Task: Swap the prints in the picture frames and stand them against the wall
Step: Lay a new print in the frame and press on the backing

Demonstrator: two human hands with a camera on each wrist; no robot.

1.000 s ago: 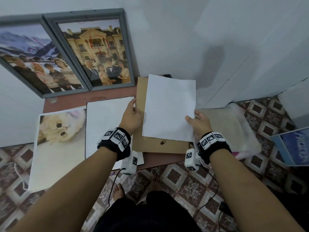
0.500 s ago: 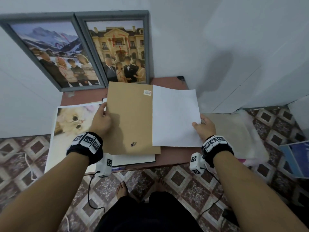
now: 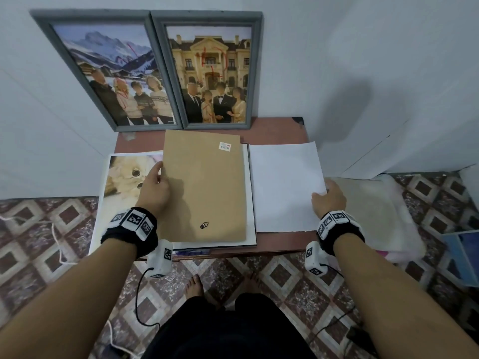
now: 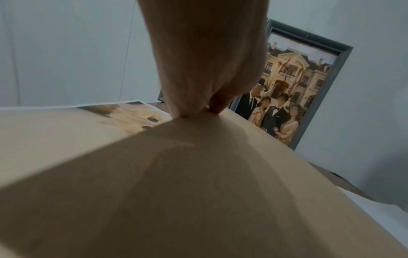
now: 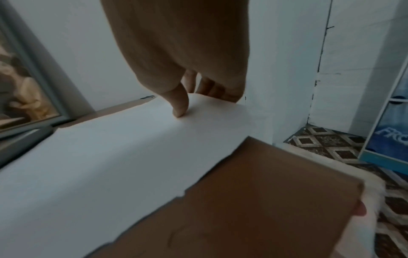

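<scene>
While the left hand (image 3: 155, 190) grips the left edge of the brown backing board (image 3: 204, 185), thumb on top and fingers curled at the rim, the board lies flat over a dark-edged frame (image 3: 252, 229) on the bench (image 3: 280, 125). Left wrist view: fingers (image 4: 217, 103) pinch the board edge. Right hand (image 3: 330, 198) holds the right edge of the white sheet (image 3: 285, 187); right wrist view shows the thumb (image 5: 180, 104) pressing on top, the other fingers curled under the edge. Sheet lies flat on the right part of the bench, just beside the board, its right edge overhanging. Cat print (image 3: 124, 182) lies left of the board, partly under it and the left hand. At the far edge two grey frames stand leaning on the wall: mountain family print (image 3: 114, 73) on the left, mansion group print (image 3: 212, 73) on the right, touching side by side. Pale cushion (image 3: 375, 208) lies on the floor right of the bench; blue box (image 3: 464, 255) sits further right.
</scene>
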